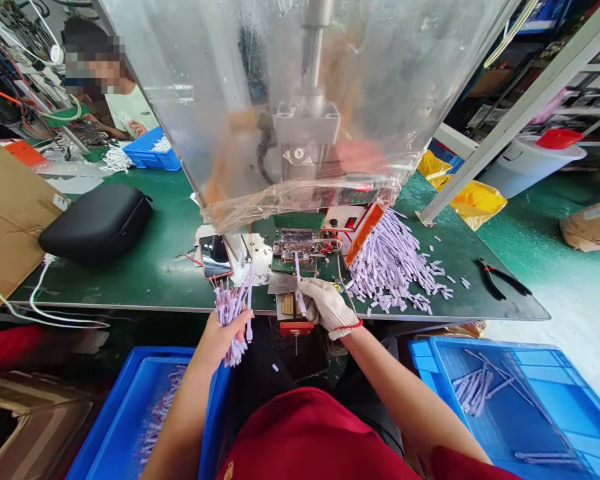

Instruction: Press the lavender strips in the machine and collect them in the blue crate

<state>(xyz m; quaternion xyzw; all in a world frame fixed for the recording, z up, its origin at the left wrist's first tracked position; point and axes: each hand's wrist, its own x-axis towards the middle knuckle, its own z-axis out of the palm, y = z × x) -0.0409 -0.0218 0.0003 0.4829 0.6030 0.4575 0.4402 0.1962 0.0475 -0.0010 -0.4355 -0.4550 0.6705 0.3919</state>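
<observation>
Bare and closed, my left hand (219, 340) grips a bundle of thin lilac strips (231, 313) at the table's front edge. My right hand (326, 305), in a white knit glove, pinches a single lilac strip (299, 283). That strip stands upright in view, its far end at a small metal fixture (297, 247) under the press. Below the glove is a metal plate with a red block (296, 328) under it. The press cylinder (307, 127) shows blurred through a clear plastic shield (205, 87).
A heap of lilac strips (393, 267) lies right of an orange-edged control box (355, 230). Pliers (503, 279) rest further right. A phone (215, 256) and black case (97, 220) are left. Blue bins (115, 413) (555, 400) flank my lap. Another person (130, 110) sits back left.
</observation>
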